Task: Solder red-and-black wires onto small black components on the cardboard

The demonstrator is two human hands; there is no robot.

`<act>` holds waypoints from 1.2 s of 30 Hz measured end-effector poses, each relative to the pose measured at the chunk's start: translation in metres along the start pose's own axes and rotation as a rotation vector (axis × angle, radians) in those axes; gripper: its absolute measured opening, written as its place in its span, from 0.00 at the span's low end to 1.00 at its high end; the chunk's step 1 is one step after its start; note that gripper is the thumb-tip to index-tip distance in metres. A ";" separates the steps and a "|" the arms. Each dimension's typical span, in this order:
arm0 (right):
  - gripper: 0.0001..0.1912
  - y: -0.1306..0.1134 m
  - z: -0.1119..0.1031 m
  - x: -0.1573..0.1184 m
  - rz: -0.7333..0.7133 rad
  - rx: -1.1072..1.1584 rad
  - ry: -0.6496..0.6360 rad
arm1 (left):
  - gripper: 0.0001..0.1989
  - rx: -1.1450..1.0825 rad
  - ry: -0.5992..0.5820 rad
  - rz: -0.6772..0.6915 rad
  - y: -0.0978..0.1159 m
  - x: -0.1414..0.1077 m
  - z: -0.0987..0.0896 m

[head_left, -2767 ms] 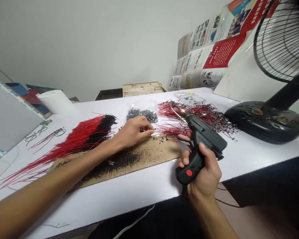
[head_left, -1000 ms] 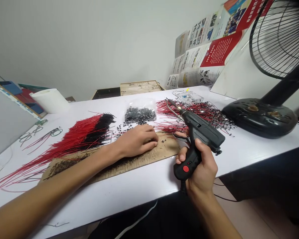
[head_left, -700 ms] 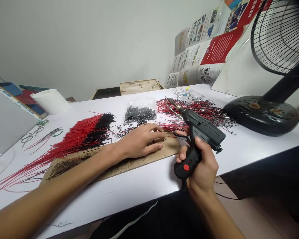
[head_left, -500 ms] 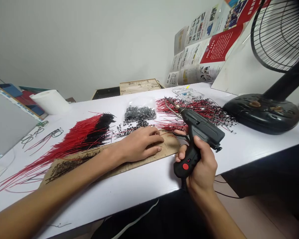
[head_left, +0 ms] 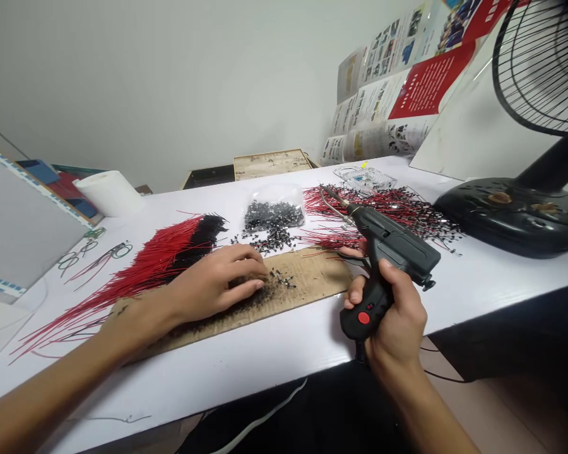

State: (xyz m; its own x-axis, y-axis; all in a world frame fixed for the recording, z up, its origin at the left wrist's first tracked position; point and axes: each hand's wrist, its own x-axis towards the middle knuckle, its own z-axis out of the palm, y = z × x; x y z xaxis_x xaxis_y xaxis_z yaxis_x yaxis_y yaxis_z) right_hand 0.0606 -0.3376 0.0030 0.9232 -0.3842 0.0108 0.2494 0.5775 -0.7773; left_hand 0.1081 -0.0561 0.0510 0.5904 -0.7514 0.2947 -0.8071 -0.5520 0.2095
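The right hand (head_left: 392,309) wraps closely around the pistol grip of a soldering gun (head_left: 397,239), and its bent tip points up and away from the left hand, a safe way to hold it. The left hand (head_left: 213,284) lies low with curved fingers (head_left: 250,284) over a cardboard strip (head_left: 312,274), among small black parts (head_left: 281,279); whether it pinches one cannot be told. Light fingertip contact suits parts this small. On the white bench (head_left: 246,378), a bundle of red and black wires (head_left: 161,246) lies at left, a clear bag of black parts (head_left: 272,214) at center, and wires ending in black parts (head_left: 383,211) at upper right. A black fan (head_left: 506,217) stands at right, with printed brochures (head_left: 388,94) against the wall behind.
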 end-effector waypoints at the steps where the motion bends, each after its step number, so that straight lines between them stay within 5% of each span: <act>1: 0.21 0.000 -0.001 0.000 -0.001 -0.005 0.001 | 0.09 0.002 0.000 -0.014 -0.002 -0.004 -0.003; 6: 0.19 -0.003 -0.002 -0.002 -0.019 -0.024 0.012 | 0.10 -0.033 -0.016 -0.033 -0.006 -0.004 -0.002; 19: 0.18 -0.005 -0.002 -0.002 -0.093 -0.122 -0.018 | 0.11 0.074 -0.016 0.208 0.001 0.037 0.036; 28: 0.19 -0.004 -0.003 -0.002 -0.009 -0.026 0.021 | 0.12 0.057 -0.028 0.150 0.010 0.016 0.019; 36: 0.16 -0.003 -0.004 -0.002 0.000 -0.011 0.037 | 0.10 0.090 -0.003 0.104 0.012 0.002 0.022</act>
State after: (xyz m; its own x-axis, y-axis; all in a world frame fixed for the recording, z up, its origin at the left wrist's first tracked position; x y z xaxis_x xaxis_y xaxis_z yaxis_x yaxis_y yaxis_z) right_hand 0.0571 -0.3414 0.0034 0.9118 -0.4104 -0.0122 0.2460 0.5699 -0.7841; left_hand 0.0997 -0.0724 0.0334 0.5033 -0.8073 0.3081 -0.8605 -0.5008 0.0935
